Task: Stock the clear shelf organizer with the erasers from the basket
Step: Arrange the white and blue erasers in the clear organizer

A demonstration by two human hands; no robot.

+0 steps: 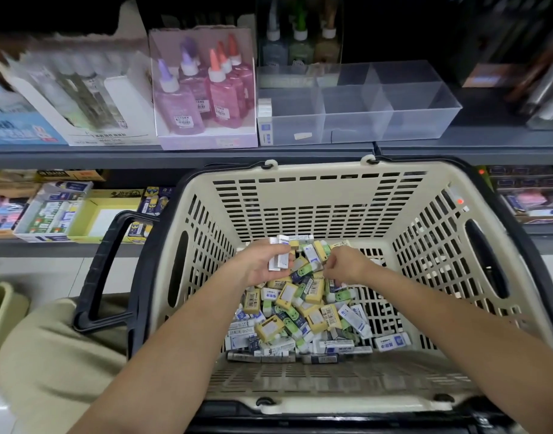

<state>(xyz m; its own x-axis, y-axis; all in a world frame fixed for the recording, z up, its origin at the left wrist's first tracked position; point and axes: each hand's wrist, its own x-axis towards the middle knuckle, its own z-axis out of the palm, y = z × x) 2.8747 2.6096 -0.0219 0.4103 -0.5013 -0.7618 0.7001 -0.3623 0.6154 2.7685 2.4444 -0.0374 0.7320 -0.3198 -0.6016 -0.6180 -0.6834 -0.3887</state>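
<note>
**Stationery aisle, dark shelving: basket and organizer as found**

A dark shelf [425, 145] is seen running across the upper part of the view. A lower tier of boxed stationery [52, 214] is set beneath it at the left. The clear shelf organizer [425, 98] is placed on the shelf, right of centre, just beside a display box of pink and purple glue bottles [219, 89]. Its compartments are divided by clear walls. A few stocked erasers [264, 120], white with blue print, are stood against the left wall of the front left compartment.

The cream basket [316, 198] is positioned directly below the shelf edge, with its black handle [106, 264] folded out at the left side. A loose pile of erasers [303, 314], in white, yellow and green wrappers, is heaped on the basket floor.

Both bare forearms are extended into the basket. The left hand [259, 264] is held above the far end of the pile, its fingers curled round a small bundle of white erasers [280, 255]. The right hand [347, 264] is lowered just beside it, fingertips bunched together and pointed down at the pile. Whether anything is pinched between them cannot be told. The two hands are near each other but apart. A beige trouser leg [56, 355] is noted at lower left, beside the handle.
</note>
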